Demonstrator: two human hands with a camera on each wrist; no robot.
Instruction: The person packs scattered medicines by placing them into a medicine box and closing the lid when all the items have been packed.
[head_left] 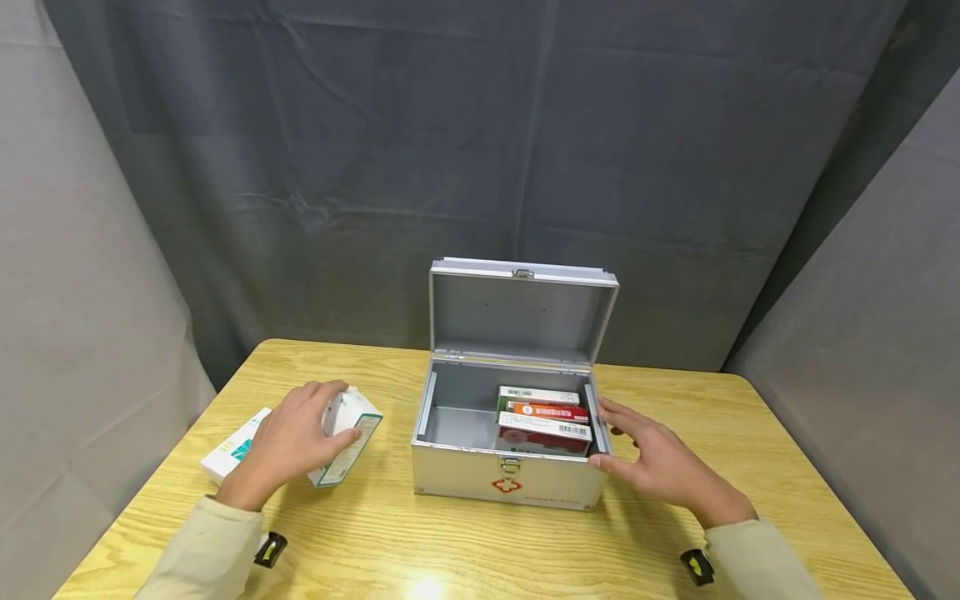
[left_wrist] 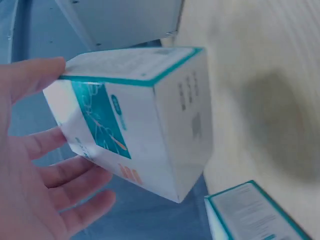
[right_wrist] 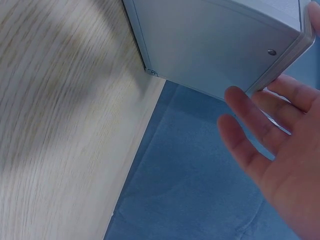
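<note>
My left hand (head_left: 296, 433) holds a white and teal medicine box (left_wrist: 125, 120), thumb on one side and fingers on the other. In the left wrist view the box is tilted above the wooden table. A second white and teal medicine box (head_left: 234, 448) lies beside that hand, partly covered by it. My right hand (head_left: 652, 458) rests against the right side of a silver first-aid case (head_left: 465, 479), its thumb at the front corner and its fingertips along the side edge. The case's lid (head_left: 522, 312) stands raised.
Several medicine boxes, among them a dark red and white one (head_left: 543, 433), stand in the right part of the case; its left part shows bare floor (head_left: 461, 427). The wooden table (head_left: 360, 533) ends at a dark grey curtain (head_left: 360, 208) behind.
</note>
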